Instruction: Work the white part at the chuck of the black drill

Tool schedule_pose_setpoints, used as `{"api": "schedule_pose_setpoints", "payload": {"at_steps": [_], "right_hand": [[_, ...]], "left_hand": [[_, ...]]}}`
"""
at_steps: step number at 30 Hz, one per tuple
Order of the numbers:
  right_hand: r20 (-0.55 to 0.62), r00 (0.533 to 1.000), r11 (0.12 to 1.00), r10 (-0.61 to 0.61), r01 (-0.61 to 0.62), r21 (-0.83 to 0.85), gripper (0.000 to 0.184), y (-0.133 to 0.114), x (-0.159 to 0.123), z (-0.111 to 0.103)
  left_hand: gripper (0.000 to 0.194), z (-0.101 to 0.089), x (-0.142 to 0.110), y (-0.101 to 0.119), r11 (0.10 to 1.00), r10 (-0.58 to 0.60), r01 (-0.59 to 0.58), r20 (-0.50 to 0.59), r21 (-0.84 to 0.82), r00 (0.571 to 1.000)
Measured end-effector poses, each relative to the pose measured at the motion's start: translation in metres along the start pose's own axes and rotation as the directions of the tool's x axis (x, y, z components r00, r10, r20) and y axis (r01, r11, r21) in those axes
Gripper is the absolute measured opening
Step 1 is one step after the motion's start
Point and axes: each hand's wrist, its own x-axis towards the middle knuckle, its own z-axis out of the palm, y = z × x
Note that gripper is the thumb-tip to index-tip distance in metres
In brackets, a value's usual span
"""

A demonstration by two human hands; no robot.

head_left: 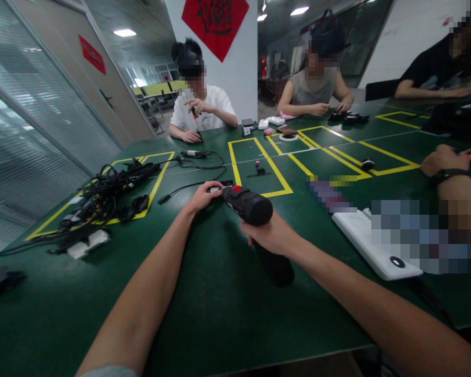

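While our right hand (269, 235) wraps the grip of a black cordless screwdriver (249, 205), our left hand (202, 198) sits at the tool's front end, narrow, with fingers (214, 187) curled around the white-tipped nose. The right hand is a full closed grip just behind the red button (237, 188). The tool lies roughly level across our body, nose toward the left hand, handle butt (277, 269) dropping below the right hand. A flat black piece (222, 184) sits just past the left fingertips; we can't tell whether they touch it, the view there is poor.

Just ahead of the left hand, a yellow-taped box (259, 167) on the green table (204, 309) holds a small red-topped part (257, 164) and a short black piece (261, 172). Left of that hand, a pile of black cables and adapters (105, 193) fills another taped box. Right of the right hand lies a white pad (361, 235). Farther right, a co-worker's forearm (451, 167) wears a black wristband (449, 177). Across the table, a co-worker in a white T-shirt (204, 107) holds a small screwdriver (194, 112).
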Motion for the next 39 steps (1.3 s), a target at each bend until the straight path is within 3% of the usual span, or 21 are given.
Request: {"api": "schedule_pose_setpoints", "payload": {"at_steps": [32, 39], "right_hand": [[-0.006, 1.000, 0.999, 0.025, -0.025, 0.033, 0.039, -0.0013, 0.0001, 0.0016], [-0.017, 1.000, 1.000, -0.004, 0.004, 0.026, 0.035, 0.0019, 0.0011, 0.0008]], "left_hand": [[0.035, -0.0015, -0.0023, 0.0072, 1.000, -0.022, 0.021, -0.011, -0.011, 1.000], [0.037, -0.0015, -0.0022, 0.0067, 1.000, -0.017, 0.017, -0.006, -0.007, 1.000]]}}
